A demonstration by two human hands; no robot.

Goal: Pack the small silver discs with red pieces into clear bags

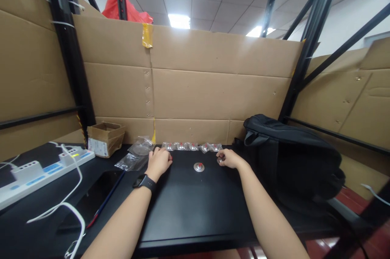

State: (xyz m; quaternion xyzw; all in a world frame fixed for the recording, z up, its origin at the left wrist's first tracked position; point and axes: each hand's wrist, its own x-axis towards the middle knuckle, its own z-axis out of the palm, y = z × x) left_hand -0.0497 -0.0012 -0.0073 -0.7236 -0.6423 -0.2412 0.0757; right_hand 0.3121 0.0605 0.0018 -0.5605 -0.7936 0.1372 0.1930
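Observation:
My left hand [158,162], with a black watch on the wrist, rests on the black table [189,206] with its fingers curled over something small and red at its right edge. My right hand [228,158] is closed on a small silver and red part near the table's back. Between the two hands a small round silver part with a red centre [199,166] lies on the table. Behind it runs a row of small clear bags with red parts [191,146], along the cardboard wall.
A black backpack [292,161] lies at the right. At the left are empty clear bags [134,157], a small cardboard box [105,138], a white power strip [39,173] with white cables, a dark tablet [94,198] and a pen [105,201]. Cardboard walls [213,92] surround the table.

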